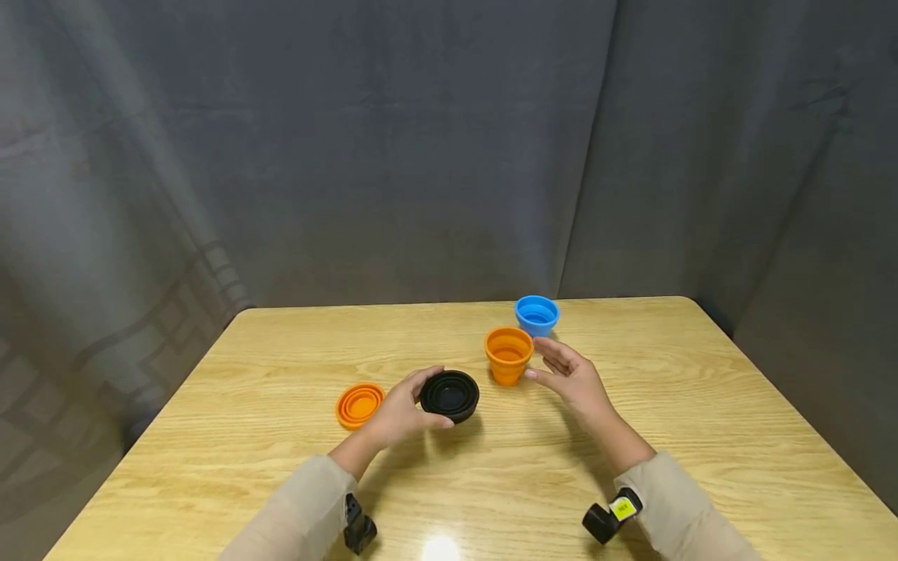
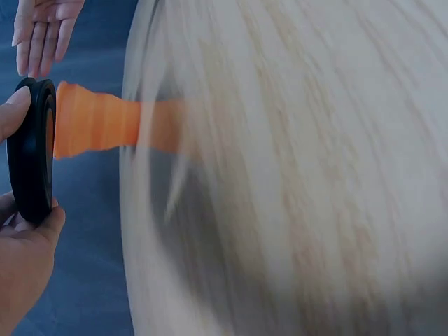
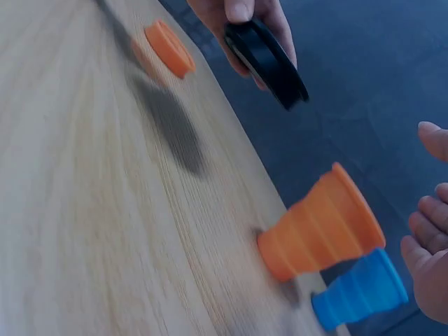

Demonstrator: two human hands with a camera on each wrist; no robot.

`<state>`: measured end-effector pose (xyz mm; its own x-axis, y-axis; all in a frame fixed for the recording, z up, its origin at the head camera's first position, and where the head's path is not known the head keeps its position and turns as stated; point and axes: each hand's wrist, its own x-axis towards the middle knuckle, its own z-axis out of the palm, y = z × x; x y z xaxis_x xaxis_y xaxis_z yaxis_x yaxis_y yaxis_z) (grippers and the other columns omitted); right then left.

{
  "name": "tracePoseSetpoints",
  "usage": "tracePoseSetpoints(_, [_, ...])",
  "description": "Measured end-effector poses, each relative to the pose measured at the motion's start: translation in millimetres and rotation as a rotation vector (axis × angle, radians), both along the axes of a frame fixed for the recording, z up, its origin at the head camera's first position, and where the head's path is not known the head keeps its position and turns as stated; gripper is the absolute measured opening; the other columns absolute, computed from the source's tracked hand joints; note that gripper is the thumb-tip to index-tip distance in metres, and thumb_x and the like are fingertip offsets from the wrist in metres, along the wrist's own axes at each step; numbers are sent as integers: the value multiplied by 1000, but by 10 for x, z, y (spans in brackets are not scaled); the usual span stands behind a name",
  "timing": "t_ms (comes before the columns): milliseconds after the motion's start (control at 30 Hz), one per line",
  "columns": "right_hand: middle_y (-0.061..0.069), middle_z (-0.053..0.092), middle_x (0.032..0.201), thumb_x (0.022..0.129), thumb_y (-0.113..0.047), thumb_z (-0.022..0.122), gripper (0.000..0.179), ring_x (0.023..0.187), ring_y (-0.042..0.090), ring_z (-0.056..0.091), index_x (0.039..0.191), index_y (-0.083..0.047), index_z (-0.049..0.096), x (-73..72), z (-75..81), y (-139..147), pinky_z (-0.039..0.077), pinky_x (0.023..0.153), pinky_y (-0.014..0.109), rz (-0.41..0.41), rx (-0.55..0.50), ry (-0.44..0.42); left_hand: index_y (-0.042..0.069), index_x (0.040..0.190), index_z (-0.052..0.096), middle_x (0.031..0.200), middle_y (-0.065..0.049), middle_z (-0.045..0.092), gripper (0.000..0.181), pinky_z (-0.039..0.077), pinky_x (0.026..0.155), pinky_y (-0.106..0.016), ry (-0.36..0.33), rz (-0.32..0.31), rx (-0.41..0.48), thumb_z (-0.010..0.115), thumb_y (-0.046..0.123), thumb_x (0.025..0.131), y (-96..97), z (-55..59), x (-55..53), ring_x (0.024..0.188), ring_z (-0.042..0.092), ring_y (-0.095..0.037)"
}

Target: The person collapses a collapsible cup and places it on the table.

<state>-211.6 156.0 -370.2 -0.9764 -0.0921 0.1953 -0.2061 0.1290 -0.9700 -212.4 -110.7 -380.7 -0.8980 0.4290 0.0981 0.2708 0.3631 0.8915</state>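
My left hand (image 1: 403, 409) grips a flattened black collapsible cup (image 1: 450, 395) by its rim, thumb on the near side, and holds it above the table; its shadow lies apart from it in the right wrist view. To the right, my right hand (image 1: 571, 382) is held with fingers extended and nothing in it, beside an expanded orange collapsible cup (image 1: 508, 354). Whether the fingertips touch that cup I cannot tell from the head view; a gap shows in the right wrist view. Behind it stands an expanded blue collapsible cup (image 1: 537, 313).
A flattened orange collapsible cup (image 1: 360, 404) lies on the wooden table (image 1: 281, 483), left of my left hand. Grey curtains (image 1: 421, 156) hang behind the table and at its sides. Each wrist wears a small black camera (image 1: 610, 516).
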Motion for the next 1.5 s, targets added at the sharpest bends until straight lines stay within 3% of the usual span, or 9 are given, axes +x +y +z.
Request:
tracePoseSetpoints(333, [18,31,133,76,-8,65,64,122,27,28,129,5,31,-244,-156,20,21,100,35,-29,-35,-44,3,129,36,130,-15,36,81,36,89,-38,-61,49,-24,78,15,61,-55,-120,-137,110,43,-27])
tracePoseSetpoints(600, [20,26,135,76,-6,64,68,124,29,23,131,6,26,-383,-251,-12,17,101,36,-20,-42,-108,1,129,36,133,-16,32,82,29,95,-41,-92,62,-86,79,15,60,-58,-192,-202,119,32,-30])
tracePoseSetpoints(800, [20,27,135,75,-5,65,71,124,28,23,132,5,25,-471,-335,-21,17,101,36,18,-73,-131,3,130,35,134,-16,29,82,26,96,-42,-118,11,-137,78,17,62,-74,-249,-241,121,28,-30])
tracePoseSetpoints(1033, [21,29,133,72,-1,66,74,121,30,27,132,5,23,-525,-391,-64,19,100,38,43,-114,-105,0,130,34,132,-18,31,82,22,97,-45,-84,-29,-198,78,17,62,-73,-319,-248,119,29,-30])
tracePoseSetpoints(1267, [19,25,136,73,-4,67,80,123,30,25,135,2,17,-528,-379,-113,21,100,38,16,-85,-114,-1,129,34,131,-19,32,82,23,96,-45,-60,-44,-244,78,18,62,-73,-343,-250,118,31,-31])
tracePoseSetpoints(1500, [18,32,131,70,-2,69,77,117,29,33,133,1,24,-524,-330,-128,28,96,37,-51,-95,-151,-2,130,32,131,-18,32,83,24,96,-44,-44,-58,-313,77,18,63,-76,-318,-239,117,31,-31])
